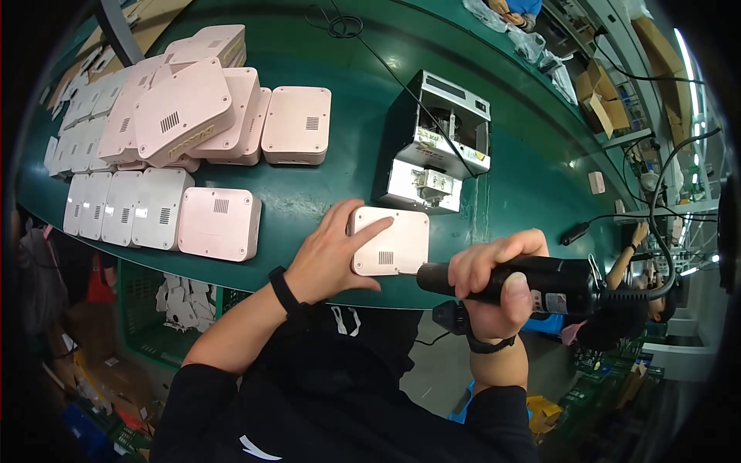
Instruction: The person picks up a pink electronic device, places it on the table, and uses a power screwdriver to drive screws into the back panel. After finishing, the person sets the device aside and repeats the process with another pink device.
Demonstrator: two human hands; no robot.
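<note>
While the right hand [485, 264] wrapped its fingers firmly around a corded black electric screwdriver [567, 284], the left hand [328, 251] gripped the left end of a pale pink box [405, 247], its fingers spread, one lying across the top face and the thumb beside the box's near side. The box lay flat by the near edge of the green surface [340, 181], close to the middle of that edge, with a black and silver machine [453, 160] just beyond it.

As the screwdriver's tip met the box's near right corner, work on this piece looked to be under way and not yet complete. Small round recesses showed at the other corners, but whether screws sat in them was too small to tell.

Along the near edge, toward the left corner, stood a row of grey boxes [162, 208] ending in a pink one [220, 220]. A heap of pink boxes [185, 112] filled the area toward the far left corner, with a single box [297, 123] at its right. Much seemed to be left or already handled; which group was finished could not be told.
</note>
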